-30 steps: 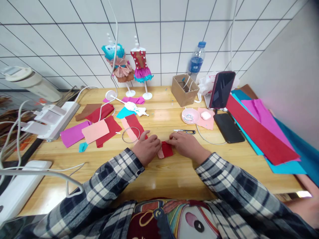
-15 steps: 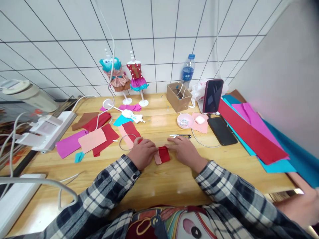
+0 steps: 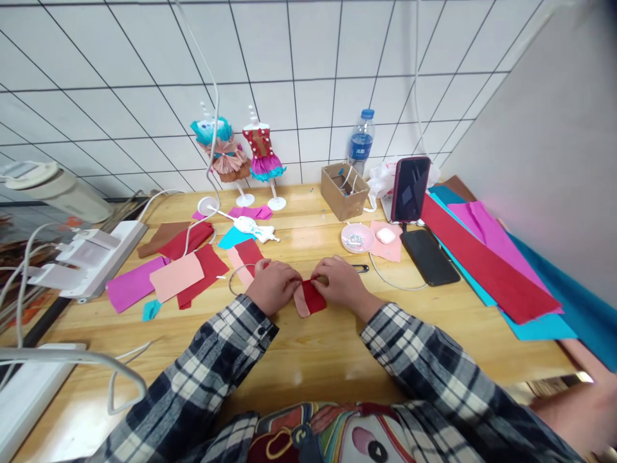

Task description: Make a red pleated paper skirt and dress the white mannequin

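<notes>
A small red-and-pink piece of crepe paper [image 3: 315, 301] lies between my hands near the middle of the table. The fingers of my left hand [image 3: 276, 283] pinch its upper left corner, on the pink side. At the upper right corner, the thumb and finger of my right hand [image 3: 341, 284] pinch the red part. Just behind my right hand, the black handle of a pair of thread snips [image 3: 360, 268] shows; the blades are hidden. Beside my left hand lie a thin ring of wire or cord [image 3: 232, 278] and a pink-and-red sheet [image 3: 249, 257].
Two dressed mini mannequins [image 3: 263, 151] stand at the back; a bare white one [image 3: 248, 226] lies down. Coloured sheets [image 3: 176, 276] spread left, long strips [image 3: 491, 257] right. A cardboard box [image 3: 343, 193], bead dish [image 3: 357, 238], phones [image 3: 430, 256] and power strip [image 3: 106, 260] sit around.
My right hand has moved slightly left, its fingers going from resting flat beside the paper to pinching its corner. It now covers the snips' blades. The view has shifted a little.
</notes>
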A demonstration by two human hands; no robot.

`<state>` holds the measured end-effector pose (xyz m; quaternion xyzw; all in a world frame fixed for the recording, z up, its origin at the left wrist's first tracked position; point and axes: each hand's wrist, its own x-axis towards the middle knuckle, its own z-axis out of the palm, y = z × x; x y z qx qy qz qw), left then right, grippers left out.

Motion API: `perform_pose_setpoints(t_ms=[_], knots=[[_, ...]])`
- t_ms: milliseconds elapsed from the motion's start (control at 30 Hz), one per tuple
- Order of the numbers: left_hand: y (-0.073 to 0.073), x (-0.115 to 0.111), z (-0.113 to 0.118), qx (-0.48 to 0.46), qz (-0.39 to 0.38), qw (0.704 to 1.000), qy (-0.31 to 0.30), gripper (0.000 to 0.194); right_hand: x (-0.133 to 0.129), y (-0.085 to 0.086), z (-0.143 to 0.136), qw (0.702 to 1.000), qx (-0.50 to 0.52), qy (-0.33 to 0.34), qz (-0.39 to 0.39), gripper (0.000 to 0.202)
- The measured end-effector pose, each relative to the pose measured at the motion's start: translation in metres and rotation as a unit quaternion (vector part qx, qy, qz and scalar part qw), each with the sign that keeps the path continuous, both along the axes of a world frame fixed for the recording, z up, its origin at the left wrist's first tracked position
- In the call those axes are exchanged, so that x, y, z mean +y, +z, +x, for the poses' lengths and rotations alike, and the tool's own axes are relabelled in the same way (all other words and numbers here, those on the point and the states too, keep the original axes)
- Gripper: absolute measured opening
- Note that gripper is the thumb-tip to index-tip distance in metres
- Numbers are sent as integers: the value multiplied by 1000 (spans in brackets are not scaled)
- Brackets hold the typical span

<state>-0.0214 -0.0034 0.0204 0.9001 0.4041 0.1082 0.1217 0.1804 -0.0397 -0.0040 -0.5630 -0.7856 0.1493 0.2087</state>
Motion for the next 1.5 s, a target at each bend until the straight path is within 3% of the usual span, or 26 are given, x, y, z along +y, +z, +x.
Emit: perform_pose_setpoints(t_ms=[333,533,933,1233,1333,1500], knots=[[-8,7,1,4,-5,999,34,16,4,-8,1,999,16,-26,13,19],[-5,7,4,5,-13,999,45,16,4,-7,-1,1000,-13,-22,0,11],[-6,6,3,33,42,998,-17,18,2,-1,3,997,-80,11,7,18],[-9,-18,4,87,193,973,-90,17,-10,11,6,978,-187,89,21,29],[-8,-20,2,82,187,974,-94,17,-20,11,4,978,-184,92,43,39],[-4,-11,1,68,146,984,-78,18,-20,4,2,988,-137,62,24,35]])
